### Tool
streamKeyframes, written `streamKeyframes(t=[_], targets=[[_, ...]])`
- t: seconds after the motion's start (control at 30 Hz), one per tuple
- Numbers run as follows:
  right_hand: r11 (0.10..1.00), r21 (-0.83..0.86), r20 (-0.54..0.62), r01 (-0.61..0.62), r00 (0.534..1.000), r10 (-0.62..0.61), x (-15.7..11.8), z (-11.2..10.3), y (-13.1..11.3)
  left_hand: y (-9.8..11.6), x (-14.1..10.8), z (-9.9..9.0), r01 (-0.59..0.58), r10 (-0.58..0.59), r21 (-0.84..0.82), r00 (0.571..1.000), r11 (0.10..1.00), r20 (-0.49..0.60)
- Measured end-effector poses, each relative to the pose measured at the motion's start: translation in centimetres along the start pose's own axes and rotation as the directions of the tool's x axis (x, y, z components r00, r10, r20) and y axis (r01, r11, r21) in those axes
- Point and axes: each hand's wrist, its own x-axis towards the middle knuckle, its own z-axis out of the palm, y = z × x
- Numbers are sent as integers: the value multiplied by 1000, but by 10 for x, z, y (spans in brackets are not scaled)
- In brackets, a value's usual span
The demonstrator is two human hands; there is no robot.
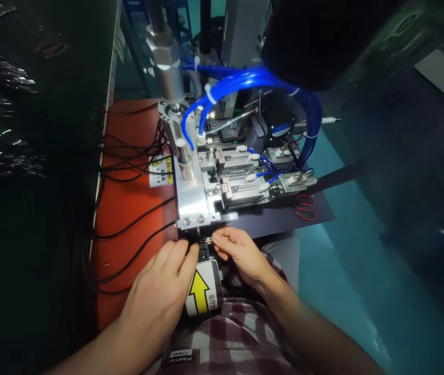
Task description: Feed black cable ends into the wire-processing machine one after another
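Note:
My left hand (pixel 167 278) rests at the near end of the machine, its fingers together by a black fixture (pixel 203 252); whatever they hold is hidden. Across from it, my right hand (pixel 239 250) pinches the end of a small part with thin coloured wires (pixel 207 240) at the fixture. Just in front of the fixture is a white label with a yellow arrow (pixel 200 291). Above both hands stands the metal plate (pixel 192 200) of the machine, with bolts along its near edge.
Blue air tubes (pixel 253 78) arch over the metal cylinders (pixel 241 195). Black cables (pixel 136 221) cross the orange surface (pixel 120 203) on the left. Red-handled scissors (pixel 305 208) lie on the dark plate (pixel 280 219) at the right.

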Motion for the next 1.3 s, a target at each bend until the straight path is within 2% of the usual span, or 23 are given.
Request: streamKeyframes(t=[0.13, 0.27, 0.47, 0.67, 0.77, 0.9, 1.0, 1.3], targets=[[998, -41, 0, 43, 999, -43, -1, 1, 1, -2, 2, 1, 9, -7, -143, 1000, 990, 18], [994, -59, -30, 90, 995, -92, -2, 3, 3, 0, 4, 3, 5, -2, -211, 1000, 978, 14], [983, -135, -101, 124, 985, -139, -2, 7, 4, 4, 9, 7, 44, -37, -207, 999, 977, 36], [996, -57, -88, 75, 993, -80, -1, 8, 3, 7, 4, 5, 64, -62, -178, 998, 982, 17], [996, -47, -74, 73, 994, -76, 0, 7, 4, 13, -14, 4, 179, -181, -158, 984, 971, 5], [997, -31, -72, 73, 995, -75, 0, 6, 5, 25, -38, 7, 395, -394, -49, 919, 917, 20], [997, -30, -74, 73, 994, -75, -1, 5, 6, 27, -47, 9, 444, -445, 47, 895, 895, 23], [994, -46, -68, 96, 993, -99, 0, 5, 7, -1, -52, 12, 326, -326, 30, 945, 945, -18]])
